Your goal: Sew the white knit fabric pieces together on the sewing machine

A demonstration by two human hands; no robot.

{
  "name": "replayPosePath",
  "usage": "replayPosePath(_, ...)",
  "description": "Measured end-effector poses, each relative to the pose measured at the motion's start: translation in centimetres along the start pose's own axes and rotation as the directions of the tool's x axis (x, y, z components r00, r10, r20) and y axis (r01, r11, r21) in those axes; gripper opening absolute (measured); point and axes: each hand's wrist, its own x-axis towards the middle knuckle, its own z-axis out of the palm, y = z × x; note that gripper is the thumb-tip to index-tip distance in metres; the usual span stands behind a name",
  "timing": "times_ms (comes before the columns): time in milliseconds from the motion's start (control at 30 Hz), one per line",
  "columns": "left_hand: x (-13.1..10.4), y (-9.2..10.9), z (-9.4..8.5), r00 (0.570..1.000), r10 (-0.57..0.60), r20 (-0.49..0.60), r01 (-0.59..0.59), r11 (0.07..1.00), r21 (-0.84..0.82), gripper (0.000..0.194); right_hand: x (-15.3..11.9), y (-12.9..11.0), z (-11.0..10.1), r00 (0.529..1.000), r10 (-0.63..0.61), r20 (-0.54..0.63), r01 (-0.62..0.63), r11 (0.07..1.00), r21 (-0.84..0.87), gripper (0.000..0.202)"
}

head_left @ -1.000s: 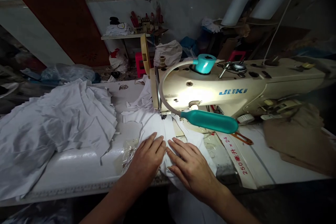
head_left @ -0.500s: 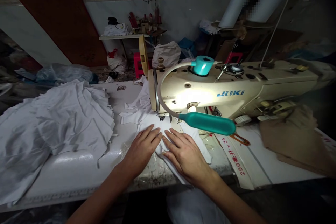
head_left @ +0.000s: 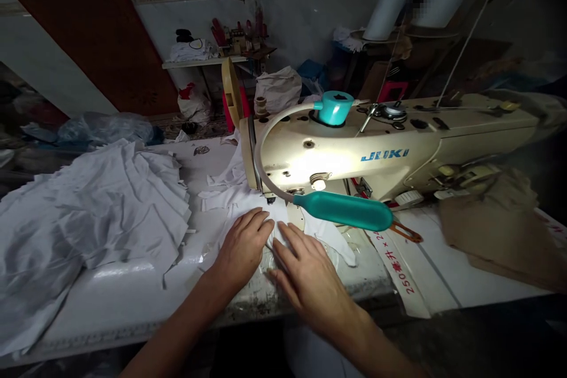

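Note:
A white cloth [head_left: 278,210] lies under the presser foot [head_left: 270,199] of a cream sewing machine [head_left: 381,171] marked JUKI. My left hand [head_left: 244,243] rests on the cloth left of centre, fingers close together and laid forward; its thumb is hidden. Beside it, my right hand [head_left: 310,266] presses on the cloth with fingers stretched out and thumb apart. Both sets of fingertips are just in front of the presser foot. Part of the cloth spreads out to the right of my right hand, and more white fabric [head_left: 225,186] lies bunched behind the foot.
A large pile of white fabric pieces [head_left: 119,201] covers the table's left side. A teal lamp [head_left: 348,211] on a bent neck hangs low over the right hand. Brown cloth or paper [head_left: 496,224] lies at right; thread cones [head_left: 387,6] stand behind.
The cloth's front part, which hung toward the table edge, is now drawn in under my hands. My left fingers are more bent, and my right hand has shifted slightly. The view has moved a little.

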Motion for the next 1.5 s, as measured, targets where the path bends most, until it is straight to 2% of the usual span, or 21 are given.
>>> replayPosePath(100, -1.3, 1.0, -0.3, 0.997, 0.012, -0.074, -0.012, 1.0, 0.001, 0.047, -2.8, -1.3, 0.2, 0.999, -0.038, 0.001, 0.038, 0.999, -0.016, 0.054)
replayPosePath(167, -2.9, 1.7, -0.5, 0.989, -0.001, -0.147, 0.001, 1.0, 0.001, 0.045, -4.0, -1.1, -0.1, 0.994, -0.105, -0.004, 0.105, 0.994, 0.015, 0.054)
replayPosePath(233, -4.8, 2.1, -0.6, 0.981, -0.053, -0.187, 0.057, 0.998, 0.016, 0.041, -4.3, 0.2, -0.8, 0.988, -0.149, -0.031, 0.151, 0.987, 0.062, 0.055)
replayPosePath(333, -7.3, 1.6, -1.0, 0.975, -0.162, -0.153, 0.172, 0.983, 0.059, 0.03, -3.0, 3.5, -2.2, 0.988, -0.14, -0.07, 0.146, 0.985, 0.09, 0.057)
replayPosePath(433, -9.0, -0.6, -1.8, 0.972, -0.222, -0.079, 0.229, 0.969, 0.088, 0.026, -0.7, 7.0, -3.3, 0.983, -0.183, 0.017, 0.18, 0.979, 0.1, 0.06)
replayPosePath(533, -9.6, -4.0, -2.8, 0.966, -0.259, 0.003, 0.257, 0.959, 0.122, 0.034, 1.4, 9.4, -4.2, 0.951, -0.265, 0.159, 0.235, 0.955, 0.181, 0.056)
replayPosePath(633, -9.1, -7.1, -3.7, 0.958, -0.286, 0.038, 0.272, 0.939, 0.211, 0.039, 2.7, 10.3, -5.0, 0.923, -0.294, 0.25, 0.242, 0.945, 0.219, 0.05)
replayPosePath(700, -8.3, -8.0, -4.0, 0.952, -0.304, 0.04, 0.282, 0.918, 0.279, 0.039, 3.2, 9.9, -5.4, 0.908, -0.315, 0.277, 0.255, 0.938, 0.233, 0.038)
replayPosePath(767, -7.2, -7.3, -4.2, 0.952, -0.305, 0.014, 0.286, 0.907, 0.308, 0.04, 3.4, 8.9, -5.9, 0.893, -0.351, 0.281, 0.279, 0.923, 0.265, 0.024)
replayPosePath(833, -6.1, -5.2, -4.2, 0.964, -0.261, -0.044, 0.264, 0.932, 0.247, 0.045, 3.4, 7.3, -6.4, 0.889, -0.37, 0.271, 0.287, 0.91, 0.3, 0.022)
replayPosePath(900, -4.9, -2.3, -4.0, 0.986, -0.151, -0.077, 0.158, 0.983, 0.093, 0.056, 3.2, 5.4, -6.8, 0.885, -0.376, 0.273, 0.283, 0.903, 0.324, 0.02)
replayPosePath(967, -3.9, 0.3, -3.7, 0.998, 0.002, -0.064, -0.007, 0.996, -0.085, 0.059, 2.9, 3.8, -6.9, 0.876, -0.381, 0.296, 0.279, 0.901, 0.333, 0.016)
replayPosePath(1000, -3.5, 1.3, -3.6, 0.997, 0.064, -0.039, -0.07, 0.986, -0.151, 0.055, 2.9, 3.2, -6.8, 0.868, -0.387, 0.31, 0.28, 0.899, 0.337, 0.014)
replayPosePath(1067, -3.1, 2.4, -3.2, 0.993, 0.115, 0.031, -0.107, 0.976, -0.19, 0.039, 2.8, 2.5, -6.3, 0.858, -0.4, 0.323, 0.291, 0.896, 0.336, 0.013)
replayPosePath(1167, -3.8, 2.2, -2.3, 0.995, 0.068, 0.073, -0.061, 0.994, -0.092, 0.025, 3.1, 3.2, -5.2, 0.884, -0.4, 0.241, 0.327, 0.899, 0.291, 0.022)
replayPosePath(1300, -6.0, 0.8, -1.1, 0.995, 0.085, -0.057, -0.09, 0.993, -0.075, 0.038, 3.3, 5.5, -4.1, 0.917, -0.384, 0.107, 0.35, 0.905, 0.241, 0.028)
replayPosePath(1400, -7.1, 0.4, -0.8, 0.991, 0.084, -0.104, -0.091, 0.993, -0.072, 0.04, 3.1, 6.4, -3.8, 0.921, -0.367, 0.133, 0.331, 0.915, 0.232, 0.03)
replayPosePath(1500, -7.1, 1.1, -1.2, 0.994, 0.075, -0.082, -0.075, 0.997, 0.005, 0.034, 3.1, 6.7, -3.6, 0.919, -0.353, 0.179, 0.305, 0.92, 0.248, 0.031)
